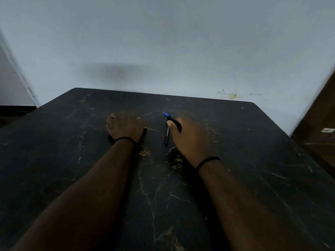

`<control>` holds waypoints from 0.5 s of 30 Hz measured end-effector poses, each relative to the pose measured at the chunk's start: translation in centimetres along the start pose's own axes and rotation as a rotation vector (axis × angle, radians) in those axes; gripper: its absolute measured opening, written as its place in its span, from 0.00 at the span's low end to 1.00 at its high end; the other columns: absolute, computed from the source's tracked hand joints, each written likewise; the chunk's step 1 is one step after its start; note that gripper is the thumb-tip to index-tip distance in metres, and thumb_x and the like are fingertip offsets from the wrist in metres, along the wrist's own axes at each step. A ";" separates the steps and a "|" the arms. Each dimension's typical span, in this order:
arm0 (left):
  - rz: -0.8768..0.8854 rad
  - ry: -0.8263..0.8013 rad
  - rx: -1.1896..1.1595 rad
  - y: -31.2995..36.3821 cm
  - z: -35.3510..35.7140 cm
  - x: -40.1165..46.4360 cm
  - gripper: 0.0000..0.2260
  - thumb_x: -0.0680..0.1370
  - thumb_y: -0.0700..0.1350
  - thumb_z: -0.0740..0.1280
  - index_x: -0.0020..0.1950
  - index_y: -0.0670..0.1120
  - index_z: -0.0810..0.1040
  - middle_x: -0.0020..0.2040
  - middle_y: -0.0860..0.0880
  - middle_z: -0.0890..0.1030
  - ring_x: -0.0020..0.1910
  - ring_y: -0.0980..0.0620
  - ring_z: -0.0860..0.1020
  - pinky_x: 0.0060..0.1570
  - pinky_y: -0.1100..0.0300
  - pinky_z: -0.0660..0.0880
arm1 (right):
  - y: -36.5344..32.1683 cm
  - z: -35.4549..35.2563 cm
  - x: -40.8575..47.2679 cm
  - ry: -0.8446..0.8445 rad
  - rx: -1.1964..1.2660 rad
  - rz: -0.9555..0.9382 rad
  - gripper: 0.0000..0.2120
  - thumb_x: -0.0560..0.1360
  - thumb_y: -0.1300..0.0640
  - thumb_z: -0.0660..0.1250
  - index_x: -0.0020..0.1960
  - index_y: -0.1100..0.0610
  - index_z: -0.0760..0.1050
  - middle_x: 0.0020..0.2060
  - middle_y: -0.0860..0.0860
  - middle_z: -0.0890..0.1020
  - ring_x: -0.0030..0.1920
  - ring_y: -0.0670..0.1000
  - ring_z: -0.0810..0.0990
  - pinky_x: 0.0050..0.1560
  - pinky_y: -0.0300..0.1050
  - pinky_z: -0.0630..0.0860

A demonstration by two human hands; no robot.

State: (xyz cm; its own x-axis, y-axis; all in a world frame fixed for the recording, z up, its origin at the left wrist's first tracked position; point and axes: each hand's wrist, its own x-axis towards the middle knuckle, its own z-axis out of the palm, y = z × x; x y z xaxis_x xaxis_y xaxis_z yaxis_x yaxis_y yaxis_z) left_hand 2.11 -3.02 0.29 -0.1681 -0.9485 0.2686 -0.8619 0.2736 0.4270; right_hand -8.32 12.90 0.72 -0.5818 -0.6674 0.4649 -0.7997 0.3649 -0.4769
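I read the right hand as pinching the blue-tipped pen, tip aimed away just beyond the 1 black barrel lying on the table, likely for capping, while the left hand rests curled left of that barrel, its contents hidden.

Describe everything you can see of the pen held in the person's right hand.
The pen is slim, with a dark barrel that looks like plastic and a bright blue tip. It slants leftward, tip toward the wall, over the dark marbled table. The right hand pinches it near the tip; the hand hides its rear end. Whether the tip touches the table cannot be told.
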 end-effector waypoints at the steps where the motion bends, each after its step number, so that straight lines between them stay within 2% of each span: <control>1: -0.007 0.018 -0.031 0.1 0.0 -0.1 0.28 0.78 0.58 0.61 0.68 0.38 0.71 0.69 0.34 0.69 0.68 0.35 0.67 0.66 0.45 0.65 | 0.0 0.0 0.0 0.009 0.012 -0.001 0.18 0.81 0.44 0.60 0.35 0.50 0.63 0.28 0.45 0.68 0.29 0.43 0.65 0.30 0.44 0.57; 3: 0.039 0.111 -0.164 0.5 -0.1 -0.2 0.26 0.79 0.57 0.61 0.68 0.38 0.69 0.69 0.35 0.69 0.68 0.37 0.67 0.67 0.45 0.63 | 0.0 0.0 -0.1 0.034 0.025 0.001 0.14 0.81 0.47 0.60 0.38 0.50 0.66 0.30 0.45 0.68 0.30 0.43 0.66 0.32 0.43 0.59; 4: 0.097 0.187 -0.294 0.7 -0.2 -0.4 0.22 0.80 0.56 0.61 0.64 0.40 0.72 0.65 0.37 0.72 0.65 0.39 0.70 0.64 0.47 0.66 | -0.2 -0.1 -0.1 0.048 0.035 0.002 0.11 0.81 0.49 0.60 0.40 0.50 0.68 0.32 0.44 0.70 0.31 0.43 0.67 0.34 0.43 0.60; 6: 0.223 0.294 -0.625 1.5 -0.5 -1.0 0.11 0.80 0.52 0.63 0.52 0.45 0.75 0.53 0.44 0.76 0.52 0.47 0.75 0.51 0.55 0.70 | -0.3 -0.1 0.0 0.076 0.066 0.010 0.06 0.81 0.53 0.60 0.48 0.53 0.73 0.41 0.48 0.76 0.38 0.49 0.73 0.39 0.43 0.63; 7: 0.263 0.276 -0.767 2.1 -0.6 -1.3 0.07 0.80 0.51 0.64 0.49 0.48 0.76 0.49 0.47 0.77 0.46 0.52 0.75 0.46 0.58 0.70 | -0.3 -0.1 0.1 0.092 0.086 0.016 0.06 0.81 0.56 0.60 0.53 0.55 0.75 0.47 0.52 0.78 0.43 0.53 0.75 0.42 0.44 0.64; 8: 0.281 0.201 -0.907 2.6 -0.6 -1.7 0.06 0.80 0.50 0.65 0.49 0.48 0.77 0.46 0.49 0.78 0.41 0.56 0.75 0.42 0.61 0.71 | -0.4 -0.1 0.2 0.101 0.118 0.023 0.08 0.81 0.58 0.60 0.57 0.58 0.75 0.50 0.55 0.78 0.48 0.55 0.76 0.44 0.44 0.65; 10: 0.259 -0.057 -1.182 3.5 -0.6 -2.6 0.09 0.80 0.49 0.66 0.52 0.44 0.81 0.43 0.47 0.82 0.32 0.60 0.72 0.33 0.66 0.69 | -0.3 -0.2 0.4 0.095 0.207 0.049 0.09 0.82 0.60 0.59 0.58 0.59 0.75 0.50 0.57 0.79 0.49 0.57 0.78 0.44 0.45 0.67; 12: 0.214 -0.339 -1.370 3.7 -0.8 -3.2 0.11 0.81 0.50 0.65 0.54 0.44 0.82 0.48 0.44 0.85 0.25 0.58 0.66 0.23 0.66 0.64 | -0.3 -0.2 0.4 0.043 0.277 0.090 0.09 0.83 0.57 0.59 0.55 0.58 0.77 0.43 0.54 0.81 0.44 0.54 0.78 0.42 0.46 0.69; 15: 0.251 -0.615 -1.447 3.5 -1.0 -3.3 0.14 0.83 0.50 0.61 0.59 0.42 0.80 0.57 0.44 0.84 0.22 0.58 0.62 0.21 0.66 0.57 | -0.4 -0.2 0.3 -0.040 0.401 0.107 0.13 0.84 0.55 0.58 0.45 0.56 0.78 0.32 0.48 0.79 0.33 0.44 0.76 0.37 0.45 0.68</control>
State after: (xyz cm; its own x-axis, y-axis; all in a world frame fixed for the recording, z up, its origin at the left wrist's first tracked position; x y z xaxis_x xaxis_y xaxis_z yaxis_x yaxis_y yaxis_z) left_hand 0.13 1.25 1.81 -0.6975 -0.6772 0.2343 0.3182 0.0003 0.9480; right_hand -8.19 12.65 1.18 -0.6458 -0.6669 0.3718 -0.6093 0.1566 -0.7773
